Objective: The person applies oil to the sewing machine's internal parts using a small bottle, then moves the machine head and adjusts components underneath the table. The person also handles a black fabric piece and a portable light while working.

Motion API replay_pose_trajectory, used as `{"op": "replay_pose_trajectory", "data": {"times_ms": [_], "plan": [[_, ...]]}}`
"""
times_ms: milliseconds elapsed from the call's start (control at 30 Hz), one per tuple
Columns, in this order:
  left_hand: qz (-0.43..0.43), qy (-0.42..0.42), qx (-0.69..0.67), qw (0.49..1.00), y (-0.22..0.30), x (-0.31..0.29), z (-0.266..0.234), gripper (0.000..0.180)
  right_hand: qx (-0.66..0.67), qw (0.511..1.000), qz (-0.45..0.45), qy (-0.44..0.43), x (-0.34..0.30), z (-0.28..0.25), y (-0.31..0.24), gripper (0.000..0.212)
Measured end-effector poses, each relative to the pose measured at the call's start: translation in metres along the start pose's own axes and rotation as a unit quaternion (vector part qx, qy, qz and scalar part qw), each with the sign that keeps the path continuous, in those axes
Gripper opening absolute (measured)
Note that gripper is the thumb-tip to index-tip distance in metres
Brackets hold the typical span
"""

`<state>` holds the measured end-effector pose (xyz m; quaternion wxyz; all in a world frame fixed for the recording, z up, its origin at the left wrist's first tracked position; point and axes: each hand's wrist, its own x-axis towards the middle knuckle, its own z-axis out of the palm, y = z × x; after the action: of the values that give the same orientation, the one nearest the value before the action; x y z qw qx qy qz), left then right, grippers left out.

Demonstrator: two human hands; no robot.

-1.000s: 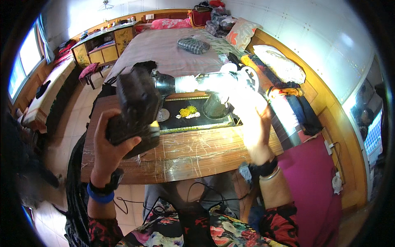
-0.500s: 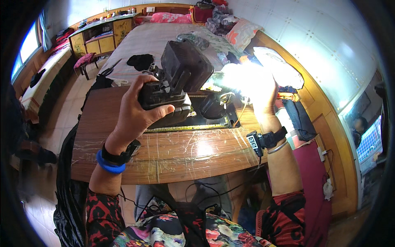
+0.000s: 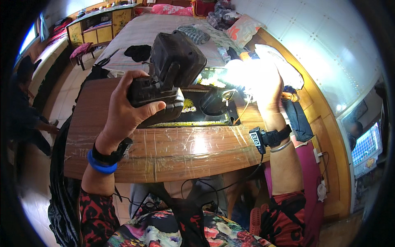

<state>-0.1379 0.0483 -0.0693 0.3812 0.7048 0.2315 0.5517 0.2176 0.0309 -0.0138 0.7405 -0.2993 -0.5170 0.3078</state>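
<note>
Black casing (image 3: 175, 57) over the wooden table (image 3: 119, 150) appears hard and fairly heavy; its lower block (image 3: 144, 94) suits a firm hold, and the left hand (image 3: 123, 111) clamps it there. Glare (image 3: 242, 78) obscures whether the right hand (image 3: 270, 92) grips anything: cannot tell.

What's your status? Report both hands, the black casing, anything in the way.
Left hand gripping black two-part casing. Right hand at bright light, hold unreadable. Glare hiding right fingers. Dark rounded part just right of casing.
</note>
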Motion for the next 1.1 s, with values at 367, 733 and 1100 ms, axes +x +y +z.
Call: {"op": "replay_pose_trajectory", "data": {"times_ms": [367, 733, 1100], "plan": [[-0.006, 0.004, -0.007, 1.0, 0.004, -0.003, 0.002, 0.056, -0.141, 0.988, -0.047, -0.028, 0.004, 0.006, -0.001, 0.011], [-0.012, 0.004, -0.017, 1.0, 0.002, -0.001, 0.003, 0.055, 0.051, 0.999, 0.008, 0.005, 0.0, 0.0, -0.001, 0.014], [-0.013, 0.004, 0.041, 0.999, 0.006, -0.016, 0.003, 0.057, -0.06, 0.995, 0.019, 0.072, -0.073, -0.024, -0.009, 0.033]]}}
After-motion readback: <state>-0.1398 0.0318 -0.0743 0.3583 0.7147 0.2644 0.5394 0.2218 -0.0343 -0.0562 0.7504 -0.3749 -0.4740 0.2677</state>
